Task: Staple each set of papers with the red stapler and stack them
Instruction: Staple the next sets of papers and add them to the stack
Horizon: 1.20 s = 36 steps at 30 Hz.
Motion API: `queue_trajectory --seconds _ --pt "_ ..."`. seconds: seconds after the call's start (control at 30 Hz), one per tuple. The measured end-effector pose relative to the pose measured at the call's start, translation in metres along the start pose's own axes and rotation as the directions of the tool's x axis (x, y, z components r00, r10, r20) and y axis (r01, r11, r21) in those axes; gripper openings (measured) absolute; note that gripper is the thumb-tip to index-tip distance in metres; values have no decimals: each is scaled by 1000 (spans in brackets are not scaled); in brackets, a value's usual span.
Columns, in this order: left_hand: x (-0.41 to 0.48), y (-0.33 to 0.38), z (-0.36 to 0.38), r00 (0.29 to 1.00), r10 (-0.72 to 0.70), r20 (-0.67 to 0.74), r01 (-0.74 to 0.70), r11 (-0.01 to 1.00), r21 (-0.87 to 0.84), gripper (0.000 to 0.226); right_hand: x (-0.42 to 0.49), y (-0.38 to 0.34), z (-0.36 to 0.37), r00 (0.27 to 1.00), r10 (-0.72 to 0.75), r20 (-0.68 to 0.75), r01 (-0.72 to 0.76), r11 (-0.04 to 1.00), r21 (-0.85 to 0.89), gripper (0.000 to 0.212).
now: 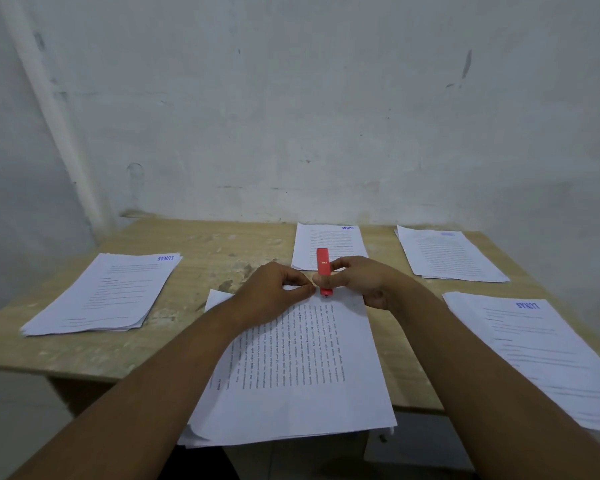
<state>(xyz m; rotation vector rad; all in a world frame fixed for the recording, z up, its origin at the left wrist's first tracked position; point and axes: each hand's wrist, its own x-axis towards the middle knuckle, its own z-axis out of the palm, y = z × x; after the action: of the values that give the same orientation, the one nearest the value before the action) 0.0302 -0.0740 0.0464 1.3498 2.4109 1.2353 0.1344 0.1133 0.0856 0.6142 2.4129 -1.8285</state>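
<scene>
We see the right hand (364, 282) curled around the red stapler (324, 271), thumb on the near side and fingers wrapped behind, so it is closed on it; the stapler points toward us with its nose at the far edge of the centre papers (291, 368). The left hand (274, 289) is mostly closed, fingertips (307, 287) pinched together on the top corner of the same papers, touching or just beside the stapler nose; we cannot tell whether the corner sits inside the stapler mouth. The centre papers lie on the table (201, 244), overhanging its near edge, with loose sheets sticking out beneath at the lower left. Four other sets sit on the table: left set (101, 296), far middle set (329, 244) partly hidden behind the stapler and hands, far right set (451, 254), and right set (548, 355), cut off by the frame edge. Blue "LUNAS" stamps show upside down on most of them; the body text is too small to read. Both forearms cover part of the centre papers.
</scene>
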Motion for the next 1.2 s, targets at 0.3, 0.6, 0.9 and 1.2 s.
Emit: queue_trajectory --seconds 0.3,0.6,0.9,1.2 --pt "0 1 2 1000 11 3 -12 1000 16 14 4 2 8 998 2 -64 -4 999 -36 7" --pt "1 1 0 1000 -3 -8 3 999 35 14 0 3 3 998 59 6 -60 993 105 16" --pt "-3 -4 1 998 -21 -59 23 999 40 13 6 9 -5 937 44 -347 56 961 271 23" --pt "-2 -7 -13 998 -41 -49 39 999 -34 14 -11 51 -11 976 -84 -199 115 982 152 55"
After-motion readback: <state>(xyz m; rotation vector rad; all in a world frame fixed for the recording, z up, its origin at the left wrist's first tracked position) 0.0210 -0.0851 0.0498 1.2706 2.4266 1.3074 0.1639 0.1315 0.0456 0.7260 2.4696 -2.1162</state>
